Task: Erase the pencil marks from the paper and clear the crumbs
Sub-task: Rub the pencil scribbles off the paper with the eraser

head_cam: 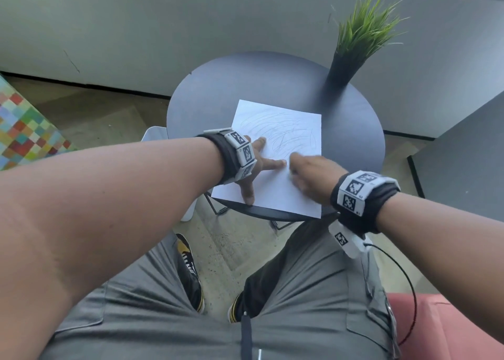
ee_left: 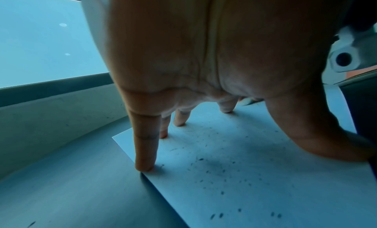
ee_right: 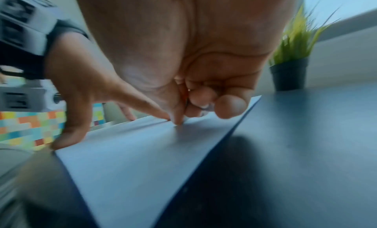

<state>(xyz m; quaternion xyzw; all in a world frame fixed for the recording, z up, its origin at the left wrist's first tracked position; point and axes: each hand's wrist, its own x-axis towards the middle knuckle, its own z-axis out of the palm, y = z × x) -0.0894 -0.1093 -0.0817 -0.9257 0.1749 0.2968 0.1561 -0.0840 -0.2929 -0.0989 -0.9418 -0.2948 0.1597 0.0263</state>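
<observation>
Round dark tabletop (head_cam: 207,98) fills the middle of the scene, and the white paper (head_cam: 289,193) lies flat on its near half, near edge just reaching the tabletop's near rim. Far right on the tabletop stands a potted grass plant (head_cam: 362,35) in a dark pot, well apart from the paper.

Left hand (head_cam: 252,166) is down on the paper's left side, fingers (ee_left: 146,150) spread wide and straight, tips pressing the sheet, the little finger right at the paper's left edge, the thumb near the near edge. Right hand (head_cam: 311,173) sits just beside it, at the paper's middle, blurred; its fingers (ee_right: 230,108) are curled in tight against the thumb, tips down on the sheet. Something small with a reddish glint is tucked in there, but I can't tell what it is.

Pencil marks (head_cam: 283,130), loose grey scribbles, cover the far half of the paper; the near half looks white. Crumbs (ee_left: 222,171), small dark specks, are scattered over the sheet under and near the left palm.
</observation>
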